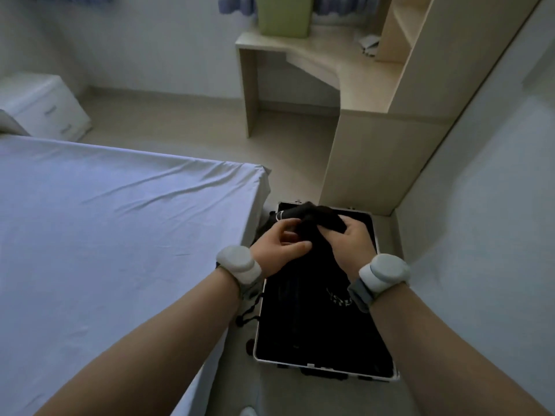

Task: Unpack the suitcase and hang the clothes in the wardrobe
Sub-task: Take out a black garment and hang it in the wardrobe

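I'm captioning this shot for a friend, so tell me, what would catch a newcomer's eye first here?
At the centre, the left hand and the right hand both grip a bunched black fabric garment over an open black suitcase with a silver rim on the floor. A wide bed under a pale blue sheet fills the left side, and a light wooden desk stands beyond.
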Action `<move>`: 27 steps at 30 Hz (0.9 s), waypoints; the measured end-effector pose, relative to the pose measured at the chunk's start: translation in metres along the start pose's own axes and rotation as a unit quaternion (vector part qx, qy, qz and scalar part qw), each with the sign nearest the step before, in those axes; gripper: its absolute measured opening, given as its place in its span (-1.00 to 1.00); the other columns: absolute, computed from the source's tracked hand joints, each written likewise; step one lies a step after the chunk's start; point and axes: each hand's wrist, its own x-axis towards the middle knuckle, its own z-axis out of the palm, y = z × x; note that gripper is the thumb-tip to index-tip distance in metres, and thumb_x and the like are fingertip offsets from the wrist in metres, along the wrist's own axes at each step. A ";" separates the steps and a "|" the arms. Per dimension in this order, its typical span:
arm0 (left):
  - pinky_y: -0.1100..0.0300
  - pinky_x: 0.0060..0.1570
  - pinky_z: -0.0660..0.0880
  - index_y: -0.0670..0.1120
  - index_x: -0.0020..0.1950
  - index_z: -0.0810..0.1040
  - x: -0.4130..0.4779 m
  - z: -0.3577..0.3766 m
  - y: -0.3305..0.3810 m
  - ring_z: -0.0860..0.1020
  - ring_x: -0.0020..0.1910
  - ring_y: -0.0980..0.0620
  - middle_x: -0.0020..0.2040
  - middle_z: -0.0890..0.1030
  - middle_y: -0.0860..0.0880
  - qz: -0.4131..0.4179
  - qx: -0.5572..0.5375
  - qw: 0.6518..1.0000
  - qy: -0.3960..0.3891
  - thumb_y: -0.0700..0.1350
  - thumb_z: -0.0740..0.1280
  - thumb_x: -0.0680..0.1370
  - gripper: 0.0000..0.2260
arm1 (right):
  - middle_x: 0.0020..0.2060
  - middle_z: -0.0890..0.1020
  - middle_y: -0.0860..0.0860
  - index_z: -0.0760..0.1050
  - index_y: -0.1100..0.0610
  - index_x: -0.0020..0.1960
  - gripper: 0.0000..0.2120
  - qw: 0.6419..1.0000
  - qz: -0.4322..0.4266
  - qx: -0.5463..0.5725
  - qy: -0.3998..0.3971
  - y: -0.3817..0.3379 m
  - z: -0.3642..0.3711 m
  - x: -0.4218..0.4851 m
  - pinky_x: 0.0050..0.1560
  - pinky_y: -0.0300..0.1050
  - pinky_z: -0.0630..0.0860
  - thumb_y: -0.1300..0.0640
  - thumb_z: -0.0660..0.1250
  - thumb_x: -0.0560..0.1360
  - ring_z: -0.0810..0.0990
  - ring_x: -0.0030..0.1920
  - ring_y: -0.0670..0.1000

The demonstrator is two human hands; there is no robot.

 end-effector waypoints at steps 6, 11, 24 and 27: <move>0.11 0.10 0.46 -0.07 0.34 0.39 -0.032 -0.027 -0.006 0.54 0.15 -0.02 0.15 0.58 -0.03 0.089 0.176 0.975 0.100 -0.06 0.36 0.47 -0.55 | -0.17 0.66 0.20 0.58 0.20 -0.13 -0.90 0.999 0.012 0.018 -0.031 -0.043 0.048 0.000 0.05 0.18 0.58 0.16 0.37 0.50 0.65 -0.09 0.18; -0.03 -0.06 0.50 -0.17 0.02 0.59 -0.042 -0.057 0.010 0.61 -0.08 -0.12 -0.08 0.66 -0.18 0.105 0.129 0.964 0.206 -0.20 0.26 0.54 -0.86 | -0.13 0.67 0.10 0.56 0.13 -0.01 -0.92 0.990 -0.039 0.080 -0.107 -0.054 0.064 -0.009 0.04 0.04 0.59 0.24 0.32 0.52 0.64 -0.04 0.14; -0.23 0.13 0.49 -0.07 -0.09 0.57 -0.096 -0.095 0.030 0.59 0.02 -0.26 -0.02 0.62 -0.21 0.033 -0.278 0.866 0.414 -0.06 0.25 0.54 -0.86 | 0.03 0.64 -0.14 0.48 -0.08 0.17 -0.38 0.923 -0.168 -0.028 -0.345 -0.045 0.060 -0.051 0.07 -0.27 0.50 -0.40 0.36 0.24 0.60 0.09 -0.14; -0.11 0.06 0.53 -0.15 0.16 0.51 -0.131 -0.087 0.021 0.55 -0.10 -0.13 -0.08 0.57 -0.12 0.026 -0.293 0.833 0.468 -0.06 0.26 0.52 -0.73 | -0.11 0.67 -0.06 0.55 0.05 0.01 -0.65 0.888 -0.244 -0.111 -0.375 -0.053 0.066 -0.065 -0.03 -0.05 0.54 -0.17 0.36 0.36 0.63 -0.08 -0.07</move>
